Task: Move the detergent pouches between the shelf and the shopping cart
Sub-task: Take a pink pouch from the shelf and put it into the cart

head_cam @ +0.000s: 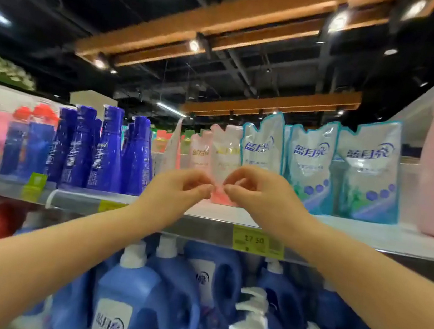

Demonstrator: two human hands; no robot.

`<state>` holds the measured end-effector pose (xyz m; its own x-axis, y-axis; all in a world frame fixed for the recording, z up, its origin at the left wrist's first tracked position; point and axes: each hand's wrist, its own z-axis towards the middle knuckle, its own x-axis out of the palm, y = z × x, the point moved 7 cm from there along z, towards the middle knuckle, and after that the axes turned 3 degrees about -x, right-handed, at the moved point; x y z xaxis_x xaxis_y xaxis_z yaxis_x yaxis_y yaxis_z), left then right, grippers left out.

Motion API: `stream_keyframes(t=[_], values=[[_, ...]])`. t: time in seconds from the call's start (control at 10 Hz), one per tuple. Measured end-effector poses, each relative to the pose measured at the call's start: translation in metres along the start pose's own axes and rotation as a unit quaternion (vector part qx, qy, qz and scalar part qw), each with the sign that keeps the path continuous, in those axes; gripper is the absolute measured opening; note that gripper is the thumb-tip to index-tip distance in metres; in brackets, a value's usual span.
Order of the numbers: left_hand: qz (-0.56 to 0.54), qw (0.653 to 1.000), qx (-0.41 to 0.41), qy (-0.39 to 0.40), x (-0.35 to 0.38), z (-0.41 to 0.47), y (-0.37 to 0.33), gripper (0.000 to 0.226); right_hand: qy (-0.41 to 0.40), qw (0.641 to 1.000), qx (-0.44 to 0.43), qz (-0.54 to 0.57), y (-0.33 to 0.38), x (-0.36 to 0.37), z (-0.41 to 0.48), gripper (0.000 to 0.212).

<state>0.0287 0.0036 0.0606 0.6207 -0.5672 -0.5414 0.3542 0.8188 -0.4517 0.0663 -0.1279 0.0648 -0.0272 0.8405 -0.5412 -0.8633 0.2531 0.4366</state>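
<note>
The blue-edged pouches (309, 165) read 蓝月亮, and the yellow price tag (254, 240) reads 17.50. The pink-and-white pouch (225, 151), its print too faint to read, stands upright on the shelf (366, 233). The left grip (178, 189) and right grip (258, 194) pinch its lower sides with curled fingers.

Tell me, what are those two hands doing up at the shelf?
A person is reaching up to a shop shelf. The left hand and the right hand both pinch the lower part of a pink detergent pouch. It stands on the shelf, with tall blue bottles to one side and blue-and-white detergent pouches to the other.
</note>
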Motion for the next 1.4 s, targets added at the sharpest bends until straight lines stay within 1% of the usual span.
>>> stream_keyframes(t=[0.1,0.2,0.3,0.4,0.5,0.6,0.7,0.8,0.9,1.0,1.1,1.2,1.3,1.4], values=[[0.057,0.997,-0.041,-0.015,-0.025,0.032,0.046,0.008,0.032,0.998,0.003,-0.047,-0.008,0.023,0.056,0.008],[0.094,0.992,-0.081,-0.012,-0.038,0.058,0.092,0.022,0.068,0.993,0.021,-0.099,-0.018,0.054,0.108,0.025],[0.117,0.988,-0.097,-0.001,-0.042,0.086,0.131,0.033,0.08,0.986,0.042,-0.14,-0.031,0.091,0.161,0.037],[0.11,0.989,-0.101,0.011,-0.042,0.119,0.167,0.043,0.083,0.985,0.095,-0.115,-0.042,0.129,0.206,0.052],[0.122,0.988,-0.091,0.037,-0.042,0.15,0.193,0.054,0.095,0.978,0.154,-0.106,-0.052,0.163,0.241,0.06],[0.117,0.99,-0.075,0.027,-0.051,0.179,0.214,0.059,0.041,0.978,0.201,-0.032,-0.059,0.184,0.274,0.061],[0.099,0.993,-0.057,0.015,-0.058,0.2,0.228,0.06,-0.046,0.962,0.252,0.098,-0.071,0.192,0.297,0.068],[0.068,0.996,-0.04,0.035,-0.056,0.208,0.235,0.066,-0.061,0.946,0.28,0.152,-0.081,0.194,0.306,0.06],[0.034,0.997,-0.038,0.059,-0.053,0.211,0.243,0.066,-0.072,0.95,0.284,0.109,-0.093,0.193,0.311,0.057],[0.01,0.996,-0.044,0.078,-0.049,0.21,0.25,0.063,-0.103,0.945,0.301,0.076,-0.098,0.196,0.316,0.046],[-0.004,0.994,-0.045,0.099,-0.043,0.203,0.257,0.06,-0.134,0.946,0.294,0.04,-0.102,0.188,0.319,0.037],[-0.025,0.994,-0.056,0.088,-0.046,0.192,0.259,0.051,-0.17,0.946,0.277,-0.011,-0.097,0.169,0.315,0.035],[-0.063,0.994,-0.05,0.075,-0.053,0.174,0.246,0.052,-0.174,0.939,0.296,0.003,-0.055,0.147,0.276,0.028],[-0.092,0.993,-0.032,0.06,-0.059,0.156,0.214,0.052,-0.204,0.945,0.251,0.042,-0.033,0.117,0.253,0.023]])
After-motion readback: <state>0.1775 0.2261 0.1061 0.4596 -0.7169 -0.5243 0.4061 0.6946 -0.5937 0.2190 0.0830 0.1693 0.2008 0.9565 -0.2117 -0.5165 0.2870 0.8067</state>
